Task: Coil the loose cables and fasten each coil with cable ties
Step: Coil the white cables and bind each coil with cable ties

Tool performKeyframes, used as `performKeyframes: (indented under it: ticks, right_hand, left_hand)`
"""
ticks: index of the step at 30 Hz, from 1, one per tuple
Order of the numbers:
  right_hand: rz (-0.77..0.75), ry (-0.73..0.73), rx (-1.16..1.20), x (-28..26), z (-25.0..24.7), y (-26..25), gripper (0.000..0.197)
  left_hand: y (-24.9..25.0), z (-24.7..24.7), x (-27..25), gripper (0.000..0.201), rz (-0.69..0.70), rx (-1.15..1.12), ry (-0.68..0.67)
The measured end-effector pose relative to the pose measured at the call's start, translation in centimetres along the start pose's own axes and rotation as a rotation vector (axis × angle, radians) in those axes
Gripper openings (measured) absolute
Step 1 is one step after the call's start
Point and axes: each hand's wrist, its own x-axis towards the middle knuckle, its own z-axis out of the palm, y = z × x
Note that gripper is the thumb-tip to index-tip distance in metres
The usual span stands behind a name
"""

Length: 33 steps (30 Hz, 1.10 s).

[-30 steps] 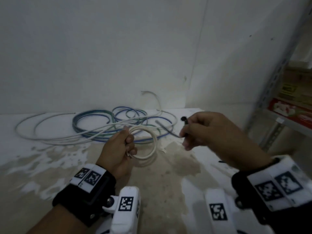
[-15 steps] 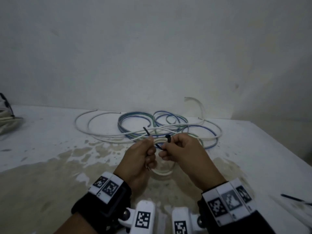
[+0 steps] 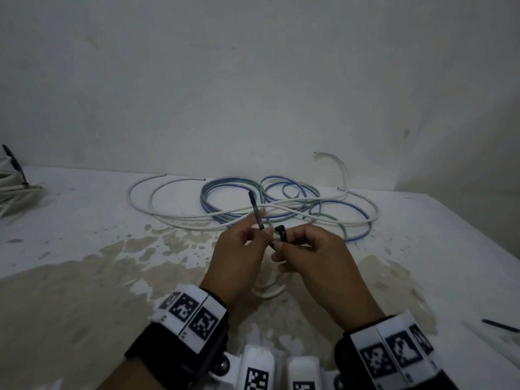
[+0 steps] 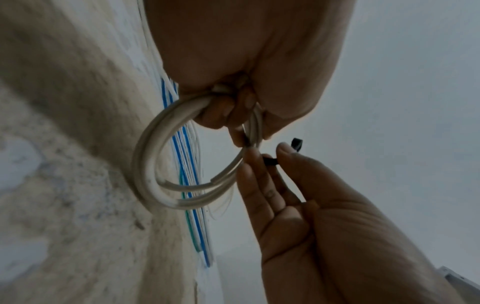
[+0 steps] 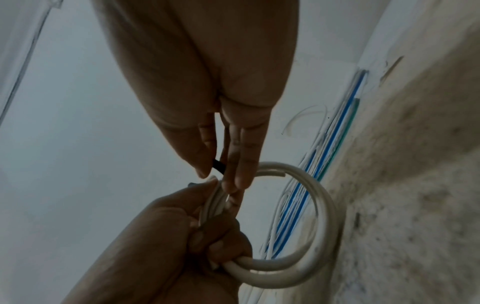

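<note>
Left hand [image 3: 239, 257] grips white coil [image 4: 166, 164]; right hand [image 3: 315, 257] pinches black tie [image 3: 280, 233]; loose cables [image 3: 253, 201] behind.

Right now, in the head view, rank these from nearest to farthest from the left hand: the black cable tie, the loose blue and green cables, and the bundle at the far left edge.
1. Black cable tie: in the left hand itself, tail pointing up.
2. Loose blue and green cables: on the table just beyond the hands.
3. Bundle at the far left edge: farthest, off to the left.
</note>
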Motion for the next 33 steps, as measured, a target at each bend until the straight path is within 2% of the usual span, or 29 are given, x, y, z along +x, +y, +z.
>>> performKeyframes:
  ticks: [2,5,7,13,17,27,33]
  right_hand:
    - [-0.009,0.008,0.043,-0.2,0.1,-0.1,0.007]
    - [-0.035,0.032,0.106,-0.2,0.3,-0.3,0.016]
    - [-0.055,0.054,0.131,-0.3,0.6,-0.2,0.026]
    - [-0.141,0.192,0.015,-0.4,0.4,0.4,0.024]
    - [-0.219,0.256,-0.069,-0.3,0.2,0.8,0.025]
    - [-0.296,0.258,-0.092,-0.4,0.4,0.8,0.031]
    - [-0.272,0.257,-0.101,-0.3,0.3,1.0,0.023]
  left_hand:
    - [-0.1,-0.1,0.0,0.039,0.018,0.028,0.008]
    - [-0.1,-0.3,0.0,0.024,0.078,0.134,0.061]
    - [-0.1,-0.4,-0.1,0.024,0.117,0.167,0.062]
    - [0.1,-0.5,-0.3,0.024,0.152,0.331,0.032]
    - [0.3,-0.2,-0.6,0.021,0.225,0.406,0.029]
    - [0.3,-0.1,-0.8,0.021,0.290,0.435,0.012]
    - [0.3,-0.1,-0.9,0.022,0.328,0.468,-0.032]
